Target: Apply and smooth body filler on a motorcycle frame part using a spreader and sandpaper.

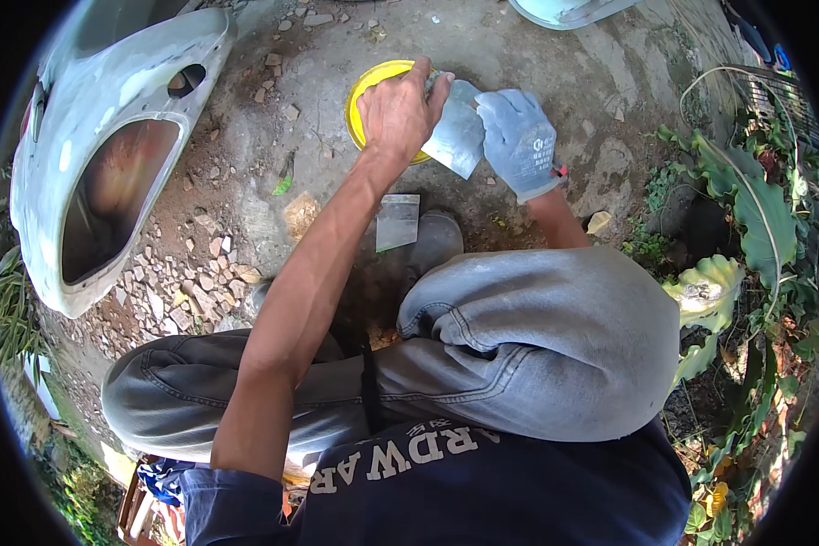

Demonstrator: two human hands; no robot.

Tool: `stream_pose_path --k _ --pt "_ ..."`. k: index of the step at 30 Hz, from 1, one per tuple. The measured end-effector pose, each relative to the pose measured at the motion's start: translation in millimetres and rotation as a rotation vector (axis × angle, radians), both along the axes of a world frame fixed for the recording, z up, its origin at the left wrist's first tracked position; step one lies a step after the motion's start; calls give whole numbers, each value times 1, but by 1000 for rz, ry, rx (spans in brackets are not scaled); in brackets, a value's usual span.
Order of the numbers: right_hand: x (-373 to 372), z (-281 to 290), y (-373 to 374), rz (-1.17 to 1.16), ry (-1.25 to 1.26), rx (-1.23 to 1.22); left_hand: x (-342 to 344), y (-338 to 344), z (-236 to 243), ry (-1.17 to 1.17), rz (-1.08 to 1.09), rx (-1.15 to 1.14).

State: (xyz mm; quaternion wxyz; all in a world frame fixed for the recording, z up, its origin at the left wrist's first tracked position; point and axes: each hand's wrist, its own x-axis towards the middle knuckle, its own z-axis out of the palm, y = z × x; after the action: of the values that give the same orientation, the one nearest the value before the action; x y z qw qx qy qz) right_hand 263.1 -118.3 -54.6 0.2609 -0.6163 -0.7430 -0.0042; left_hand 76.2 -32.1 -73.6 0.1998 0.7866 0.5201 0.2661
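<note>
My left hand, bare, is closed over a round yellow container. Its thumb and forefinger meet near the container's right rim, beside a flat grey metal plate; what they grip is hidden. My right hand wears a pale grey-blue glove. Its fingers are bent at the plate's upper right edge and appear to hold it. The plate is tilted, its lower corner toward me. A second flat grey plate lies close to my grey shoe.
A pale vehicle body panel with large openings stands at the left. Broken stones are scattered below it. Leafy plants line the right side. A light rounded panel shows at the top edge. My bent knees are close below.
</note>
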Motion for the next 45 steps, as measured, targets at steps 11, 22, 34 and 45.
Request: stream_pose_path --k 11,22,34,45 --pt "-15 -3 6 -68 -22 59 0 -1 4 -6 18 -65" --pt "-34 -9 -32 -96 33 3 6 -5 3 -60 87 -67" --pt "-9 2 5 -101 44 -22 5 -9 -6 -130 67 -5" --pt "-8 4 -6 -50 32 -28 8 -2 -7 -156 68 31"
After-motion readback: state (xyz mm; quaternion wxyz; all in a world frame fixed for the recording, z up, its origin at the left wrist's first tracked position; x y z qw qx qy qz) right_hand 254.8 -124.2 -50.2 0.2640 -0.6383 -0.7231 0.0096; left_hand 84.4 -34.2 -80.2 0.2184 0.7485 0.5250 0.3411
